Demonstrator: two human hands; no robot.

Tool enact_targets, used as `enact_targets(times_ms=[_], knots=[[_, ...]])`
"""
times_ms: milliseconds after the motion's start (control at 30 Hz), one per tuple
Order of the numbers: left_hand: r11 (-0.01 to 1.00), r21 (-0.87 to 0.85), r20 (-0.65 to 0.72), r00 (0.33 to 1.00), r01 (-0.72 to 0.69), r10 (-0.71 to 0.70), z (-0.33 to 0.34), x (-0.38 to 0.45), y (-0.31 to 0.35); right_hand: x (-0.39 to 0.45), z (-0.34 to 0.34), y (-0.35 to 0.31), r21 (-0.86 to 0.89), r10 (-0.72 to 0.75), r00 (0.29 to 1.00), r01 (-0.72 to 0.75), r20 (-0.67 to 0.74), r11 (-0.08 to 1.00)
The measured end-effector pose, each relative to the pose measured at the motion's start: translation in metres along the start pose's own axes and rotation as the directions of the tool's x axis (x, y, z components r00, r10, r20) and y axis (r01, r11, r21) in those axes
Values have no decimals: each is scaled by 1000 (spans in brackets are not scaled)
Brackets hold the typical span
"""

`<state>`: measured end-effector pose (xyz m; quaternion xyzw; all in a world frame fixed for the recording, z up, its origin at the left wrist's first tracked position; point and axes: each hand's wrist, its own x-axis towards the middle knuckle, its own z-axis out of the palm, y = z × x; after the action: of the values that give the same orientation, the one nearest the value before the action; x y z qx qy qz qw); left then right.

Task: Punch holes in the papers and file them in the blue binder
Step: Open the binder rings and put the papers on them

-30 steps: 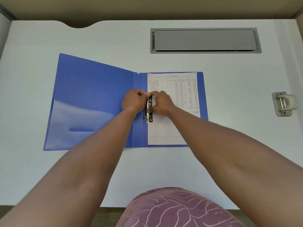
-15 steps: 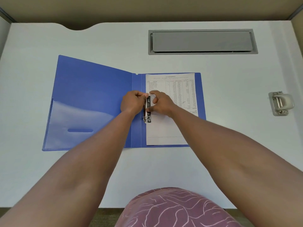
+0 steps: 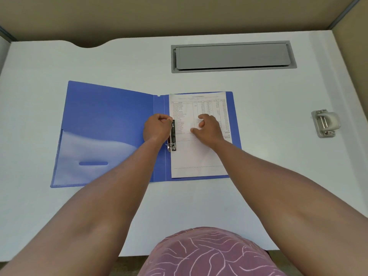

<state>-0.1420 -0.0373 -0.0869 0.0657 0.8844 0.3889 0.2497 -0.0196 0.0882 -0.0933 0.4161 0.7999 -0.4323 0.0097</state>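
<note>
Our left hand (image 3: 157, 127) is curled on the ring clip (image 3: 173, 136); our right hand (image 3: 208, 127), loosely open, steadies the papers (image 3: 199, 156) in the blue binder (image 3: 111, 116). Forcing the clip could tear the holes.

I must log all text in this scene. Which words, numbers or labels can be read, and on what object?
Paper in the blue binder: printed heading and table, too small and blurred to read.
Hole punch: no text visible.
Binder cover: none.

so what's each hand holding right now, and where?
Left hand pinches the top of the black metal binder clip. Right hand holds nothing, fingertips on the white printed paper.
</note>
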Motion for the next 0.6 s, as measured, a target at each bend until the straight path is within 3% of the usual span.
enact_targets(times_ms=[300,433,600], knots=[[998,30,26,998,-61,60,20,-28,14,-14,-30,19,-107,209,961,-231,-183,967],[990,96,78,993,-101,94,35,-42,18,-23,-39,23,-136,328,925,-356,-190,925],[978,179,181,980,-112,79,48,-49,14,-34,-45,29,-101,378,911,-397,-166,912]])
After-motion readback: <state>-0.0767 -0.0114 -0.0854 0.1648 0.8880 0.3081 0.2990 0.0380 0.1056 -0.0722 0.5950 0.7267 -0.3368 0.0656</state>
